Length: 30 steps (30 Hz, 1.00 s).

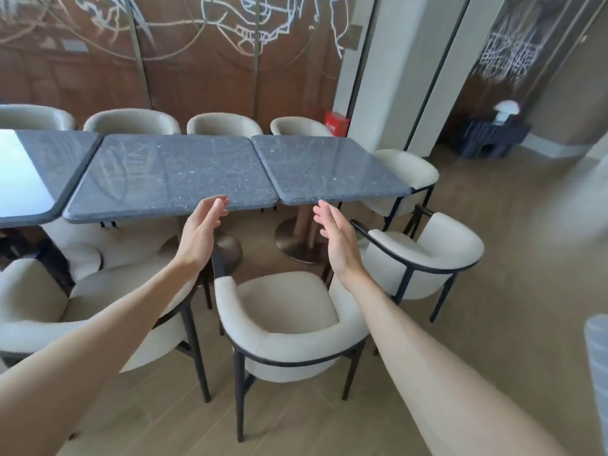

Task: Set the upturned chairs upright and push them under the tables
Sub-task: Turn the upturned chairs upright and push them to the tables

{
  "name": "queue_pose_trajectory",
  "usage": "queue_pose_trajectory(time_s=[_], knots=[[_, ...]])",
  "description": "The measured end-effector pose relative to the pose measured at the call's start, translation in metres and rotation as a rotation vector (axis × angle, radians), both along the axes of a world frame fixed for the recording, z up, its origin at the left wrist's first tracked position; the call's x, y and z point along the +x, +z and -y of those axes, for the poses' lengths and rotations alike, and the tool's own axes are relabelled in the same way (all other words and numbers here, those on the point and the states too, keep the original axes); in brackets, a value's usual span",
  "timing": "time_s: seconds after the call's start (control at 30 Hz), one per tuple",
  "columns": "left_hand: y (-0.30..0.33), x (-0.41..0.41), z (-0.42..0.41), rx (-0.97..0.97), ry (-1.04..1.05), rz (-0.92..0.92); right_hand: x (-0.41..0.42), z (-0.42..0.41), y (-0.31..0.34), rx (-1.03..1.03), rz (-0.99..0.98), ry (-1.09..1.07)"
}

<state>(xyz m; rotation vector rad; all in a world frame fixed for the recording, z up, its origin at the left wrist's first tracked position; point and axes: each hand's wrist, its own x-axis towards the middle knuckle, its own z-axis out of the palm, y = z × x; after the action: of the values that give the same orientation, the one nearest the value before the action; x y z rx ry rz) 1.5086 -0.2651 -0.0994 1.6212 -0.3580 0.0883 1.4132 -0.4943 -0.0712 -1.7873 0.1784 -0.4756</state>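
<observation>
A cream armchair with black legs stands upright on the floor right in front of me, its seat facing the dark stone tables. It stands clear of the table edge. My left hand and my right hand hover open above the chair's front, palms facing each other, holding nothing. Another upright cream chair stands to the right, angled toward the right table. A third cream chair is at my left, partly behind my left arm.
Several cream chairs line the far side of the tables against a brown patterned wall. One more chair sits at the right table end. Round metal table bases stand underneath. Open wooden floor lies to the right.
</observation>
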Motion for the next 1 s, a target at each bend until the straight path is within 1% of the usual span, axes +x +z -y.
queue_pose_trajectory(time_s=[0.07,0.17,0.23,0.3,0.4,0.43,0.53,0.63,0.7,0.8,0.9,1.0], knots=[[0.004,0.023,0.027,0.021,-0.002,0.012,0.014,0.03,0.0,-0.017,0.002,0.0],[0.001,0.051,0.07,0.02,0.016,-0.039,0.035,0.074,-0.003,-0.032,-0.06,0.045],[-0.016,0.064,0.095,0.032,0.012,-0.051,0.05,0.1,-0.013,-0.051,-0.079,0.056],[-0.035,0.068,0.117,0.072,0.013,-0.105,0.066,0.124,-0.03,-0.029,-0.116,0.059],[-0.06,0.057,0.135,0.086,0.079,-0.207,0.078,0.145,-0.061,-0.002,-0.237,0.081],[-0.07,0.051,0.139,0.123,0.085,-0.228,0.08,0.153,-0.073,0.001,-0.285,0.084],[-0.096,0.036,0.134,0.314,0.112,-0.289,0.089,0.179,-0.106,-0.034,-0.424,0.107],[-0.117,0.008,0.123,0.437,0.224,-0.408,0.09,0.207,-0.136,-0.13,-0.543,0.239],[-0.127,-0.016,0.121,0.512,0.29,-0.51,0.088,0.22,-0.15,-0.237,-0.625,0.339],[-0.133,-0.051,0.133,0.592,0.345,-0.608,0.081,0.232,-0.168,-0.393,-0.716,0.504],[-0.143,-0.072,0.16,0.619,0.369,-0.641,0.075,0.235,-0.185,-0.466,-0.773,0.631],[-0.147,-0.075,0.184,0.691,0.327,-0.609,0.072,0.228,-0.198,-0.507,-0.767,0.705]])
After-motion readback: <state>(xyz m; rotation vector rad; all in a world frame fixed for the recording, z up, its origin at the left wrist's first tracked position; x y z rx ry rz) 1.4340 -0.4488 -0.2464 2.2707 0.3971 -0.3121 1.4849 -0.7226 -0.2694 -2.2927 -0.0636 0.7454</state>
